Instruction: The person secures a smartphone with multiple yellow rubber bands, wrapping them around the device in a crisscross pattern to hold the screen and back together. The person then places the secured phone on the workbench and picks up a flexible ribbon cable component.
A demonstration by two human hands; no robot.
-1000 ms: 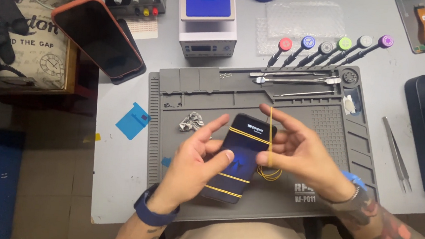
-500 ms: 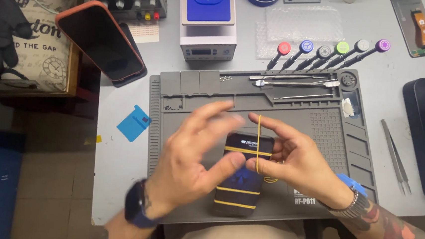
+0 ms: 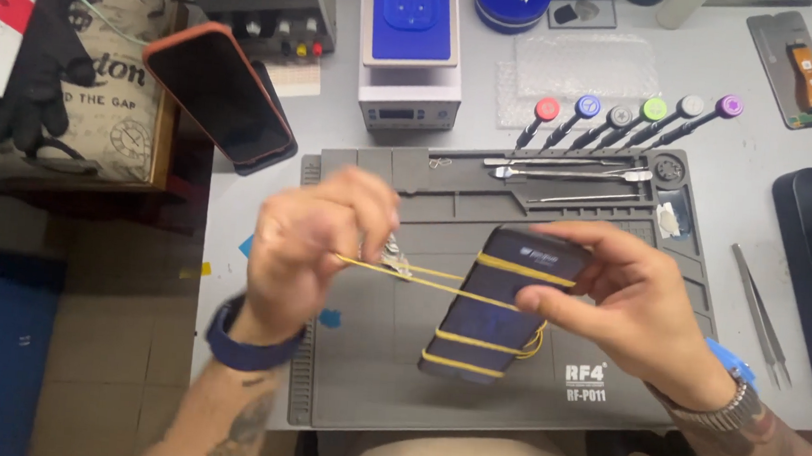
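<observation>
My right hand (image 3: 621,308) grips a dark phone (image 3: 500,311) by its upper right side, holding it tilted above the grey work mat (image 3: 366,387). Several yellow rubber bands wrap across the phone. My left hand (image 3: 314,245) sits to the left of the phone, fingers pinched on one yellow rubber band (image 3: 421,279) and pulling it taut away from the phone's left side. A small crumpled silver piece (image 3: 395,251) shows just beside my left fingers.
Screwdrivers with coloured caps (image 3: 623,119) and metal pry tools (image 3: 572,173) lie along the mat's far edge. A phone in an orange case (image 3: 217,91) leans at the left. A white heating device (image 3: 410,57) stands behind. Tweezers (image 3: 757,310) lie right of the mat.
My left hand came off the phone and moved left, stretching a yellow rubber band out with it. My right hand tilted the phone and shifted it slightly to the right.
</observation>
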